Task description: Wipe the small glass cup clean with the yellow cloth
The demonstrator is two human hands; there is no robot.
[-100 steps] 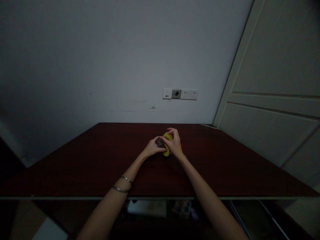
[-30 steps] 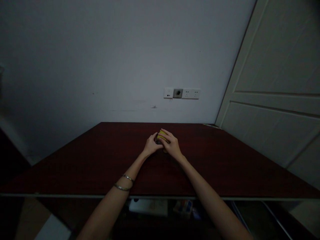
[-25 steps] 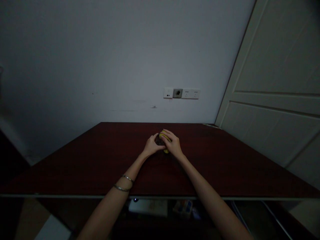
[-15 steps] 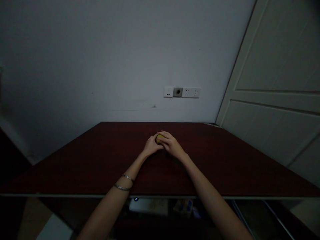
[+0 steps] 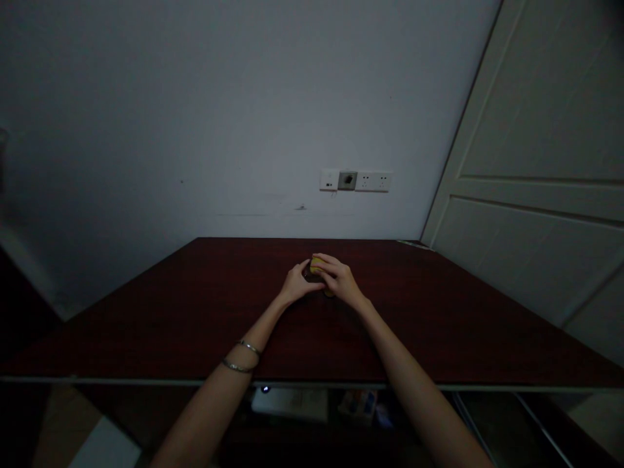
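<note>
My left hand (image 5: 297, 283) curls round a small dark, shiny thing (image 5: 307, 272) that looks like a little jar; most of it is hidden by the fingers. A small yellow piece (image 5: 316, 264), like a lid, is pinched in the fingers of my right hand (image 5: 341, 279). It sits against or just above the dark thing; I cannot tell whether they touch. Below my right palm, a second bit of yellow (image 5: 329, 293) shows at tabletop level. Both hands are close together over the middle of the dark red table (image 5: 234, 299).
Wall sockets (image 5: 355, 181) are set in the pale wall behind the table. A white panelled door (image 5: 536, 162) stands at the right. Under the front edge, a shelf holds a white flat object (image 5: 292, 403) and a blue-and-orange packet (image 5: 359, 404).
My right hand has shifted slightly right and the yellow piece has moved a little up and right. The dark thing and a second yellow bit now show. My left hand has hardly moved.
</note>
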